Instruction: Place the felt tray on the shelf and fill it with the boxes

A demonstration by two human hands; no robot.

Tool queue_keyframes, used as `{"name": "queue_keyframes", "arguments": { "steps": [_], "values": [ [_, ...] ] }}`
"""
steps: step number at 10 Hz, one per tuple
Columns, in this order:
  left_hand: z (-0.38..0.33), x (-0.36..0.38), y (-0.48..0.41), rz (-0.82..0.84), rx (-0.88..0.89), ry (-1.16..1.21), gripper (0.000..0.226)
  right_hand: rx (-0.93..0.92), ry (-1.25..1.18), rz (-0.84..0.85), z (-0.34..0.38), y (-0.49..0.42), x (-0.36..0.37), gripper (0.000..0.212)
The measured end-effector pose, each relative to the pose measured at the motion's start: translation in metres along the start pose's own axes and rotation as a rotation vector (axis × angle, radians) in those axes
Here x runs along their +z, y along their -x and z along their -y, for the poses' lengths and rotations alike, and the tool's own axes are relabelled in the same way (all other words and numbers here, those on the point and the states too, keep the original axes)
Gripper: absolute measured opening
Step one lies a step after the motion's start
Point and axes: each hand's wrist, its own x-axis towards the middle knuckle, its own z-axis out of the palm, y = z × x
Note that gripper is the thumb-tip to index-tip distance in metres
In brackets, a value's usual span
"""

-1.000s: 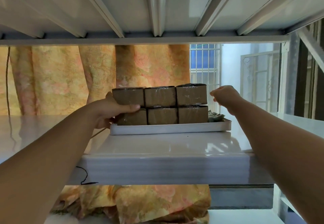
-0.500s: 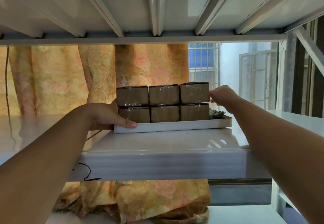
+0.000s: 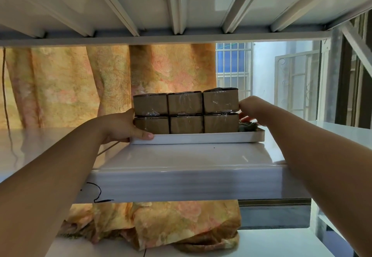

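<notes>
While left hand [image 3: 120, 126] grips tray [image 3: 201, 138] at left end | right hand [image 3: 253, 109] clasps top-right box [image 3: 220, 100] | boxes [image 3: 186, 111] stacked between both

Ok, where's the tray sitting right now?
Head view: the tray sits centre on the white shelf, carrying two rows of brown boxes, the left hand gripping its left end.

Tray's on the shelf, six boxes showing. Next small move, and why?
Probably press the top-right box down and left with the right hand until it sits level. Its top edge stands higher than the two beside it, and the right hand touches its right side. The left hand grips the tray at its left end, on the shelf, steadying it.
</notes>
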Motion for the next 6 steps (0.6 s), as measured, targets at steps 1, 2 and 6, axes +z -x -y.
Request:
{"name": "queue_keyframes", "arguments": {
  "steps": [1, 2, 6],
  "values": [
    [-0.0006, 0.0004, 0.0000, 0.007, -0.001, -0.011, 0.127, -0.004, 0.001, 0.005, -0.0009, -0.0024, 0.0008, 0.019],
    [-0.0005, 0.0032, -0.0012, -0.010, -0.002, -0.034, 0.081, -0.022, -0.013, 0.016, -0.0008, 0.0003, 0.0009, 0.023],
    [-0.0060, 0.0008, 0.0012, -0.254, -0.021, -0.201, 0.121, -0.146, -0.017, -0.438, 0.0010, -0.0026, -0.0003, 0.031]
  ]
}}
